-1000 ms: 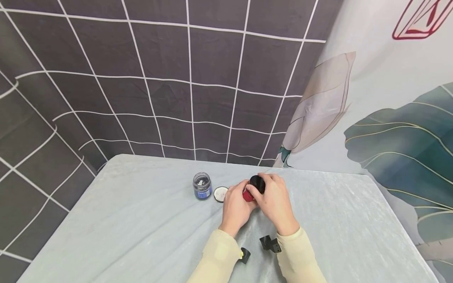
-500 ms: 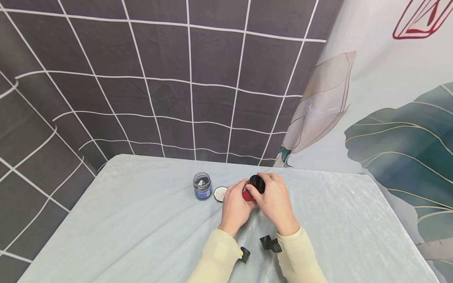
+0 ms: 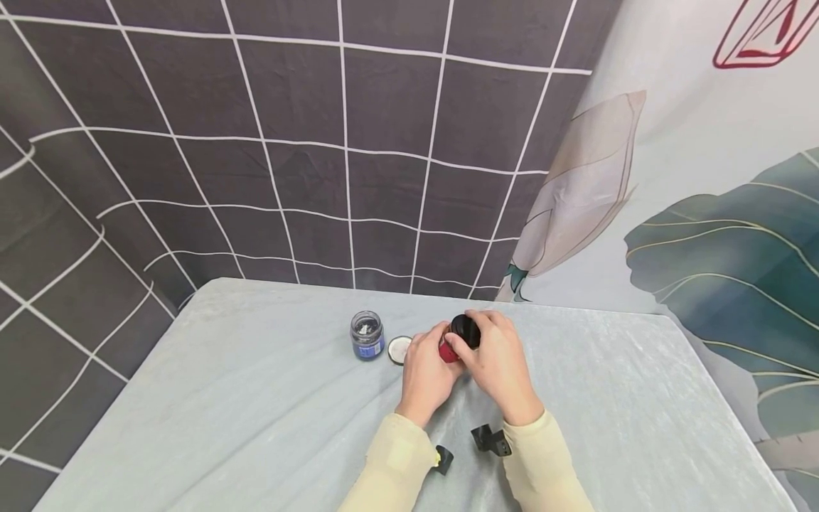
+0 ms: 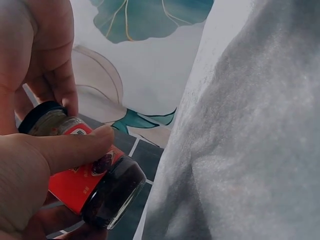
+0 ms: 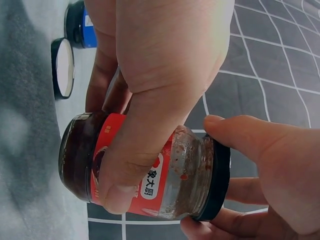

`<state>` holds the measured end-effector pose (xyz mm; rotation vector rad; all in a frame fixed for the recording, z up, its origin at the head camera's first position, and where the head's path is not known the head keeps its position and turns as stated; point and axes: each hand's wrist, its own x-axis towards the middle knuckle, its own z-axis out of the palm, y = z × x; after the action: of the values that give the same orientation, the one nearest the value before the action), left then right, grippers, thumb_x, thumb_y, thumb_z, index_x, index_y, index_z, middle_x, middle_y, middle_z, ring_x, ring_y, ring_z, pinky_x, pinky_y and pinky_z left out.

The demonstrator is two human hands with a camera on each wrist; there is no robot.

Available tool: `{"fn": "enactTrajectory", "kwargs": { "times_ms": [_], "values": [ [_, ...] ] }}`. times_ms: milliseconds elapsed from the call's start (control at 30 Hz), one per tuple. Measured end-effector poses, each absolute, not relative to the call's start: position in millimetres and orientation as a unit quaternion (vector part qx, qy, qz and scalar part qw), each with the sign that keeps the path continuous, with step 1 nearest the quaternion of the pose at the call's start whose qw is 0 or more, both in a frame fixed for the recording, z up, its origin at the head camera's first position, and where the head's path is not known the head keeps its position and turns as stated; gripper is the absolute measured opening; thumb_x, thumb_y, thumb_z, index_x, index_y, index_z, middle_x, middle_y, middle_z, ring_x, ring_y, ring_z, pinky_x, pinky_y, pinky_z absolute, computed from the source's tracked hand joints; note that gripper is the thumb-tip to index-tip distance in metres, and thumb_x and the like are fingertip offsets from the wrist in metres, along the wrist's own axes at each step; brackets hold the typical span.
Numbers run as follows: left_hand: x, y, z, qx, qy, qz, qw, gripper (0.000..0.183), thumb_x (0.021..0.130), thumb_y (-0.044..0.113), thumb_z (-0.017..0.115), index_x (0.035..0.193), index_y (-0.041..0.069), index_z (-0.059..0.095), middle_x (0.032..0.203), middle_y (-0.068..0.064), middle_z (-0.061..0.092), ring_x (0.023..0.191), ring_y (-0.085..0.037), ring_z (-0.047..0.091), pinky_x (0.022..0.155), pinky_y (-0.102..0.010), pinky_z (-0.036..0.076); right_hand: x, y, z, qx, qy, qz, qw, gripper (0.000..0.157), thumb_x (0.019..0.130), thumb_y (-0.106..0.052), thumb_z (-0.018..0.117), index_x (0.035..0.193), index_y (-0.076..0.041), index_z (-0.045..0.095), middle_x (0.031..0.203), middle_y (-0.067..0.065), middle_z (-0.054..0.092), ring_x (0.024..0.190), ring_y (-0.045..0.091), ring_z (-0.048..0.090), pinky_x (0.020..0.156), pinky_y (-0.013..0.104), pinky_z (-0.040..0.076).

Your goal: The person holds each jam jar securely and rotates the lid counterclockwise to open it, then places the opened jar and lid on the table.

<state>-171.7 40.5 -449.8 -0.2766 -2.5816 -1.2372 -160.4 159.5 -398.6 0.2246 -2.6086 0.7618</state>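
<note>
A glass jar with a red label point(image 5: 155, 187) and dark contents is held tilted in both hands over the table. My left hand point(image 3: 427, 377) grips its body, the thumb lying across the label in the left wrist view. At the jar's mouth, my right hand point(image 3: 498, 363) grips the black lid point(image 5: 218, 180), thumb on one side and fingers on the other. The lid sits on the jar; how tightly cannot be told. Left of the hands stands an uncovered jar with a blue label point(image 3: 367, 348). Beside it a loose lid point(image 3: 399, 350) lies with its whitish inside up.
A pale grey cloth covers the table point(image 3: 256, 398). Behind it hangs a dark curtain point(image 3: 288, 178) with a white grid, and at the right a white curtain with leaf prints point(image 3: 736, 270). Small black devices point(image 3: 491, 441) sit at both wrists.
</note>
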Motion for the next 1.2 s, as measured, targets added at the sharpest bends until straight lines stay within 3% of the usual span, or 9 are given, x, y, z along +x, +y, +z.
{"fn": "enactTrajectory", "kwargs": {
  "times_ms": [1200],
  "values": [
    [-174.0,39.4,-451.6,-0.109,-0.891,-0.413,0.155,0.052,0.075,0.022,0.084,0.123,0.011,0.069,0.110,-0.004,0.074,0.098,-0.025,0.065,0.083,-0.040,0.054,-160.4,161.2,-398.0,0.094,-0.938,0.263,0.207,0.049,0.084,-0.023,0.081,0.119,0.009,0.067,0.110,0.026,0.065,0.106,0.043,0.059,0.090,0.054,0.050]
  ]
}}
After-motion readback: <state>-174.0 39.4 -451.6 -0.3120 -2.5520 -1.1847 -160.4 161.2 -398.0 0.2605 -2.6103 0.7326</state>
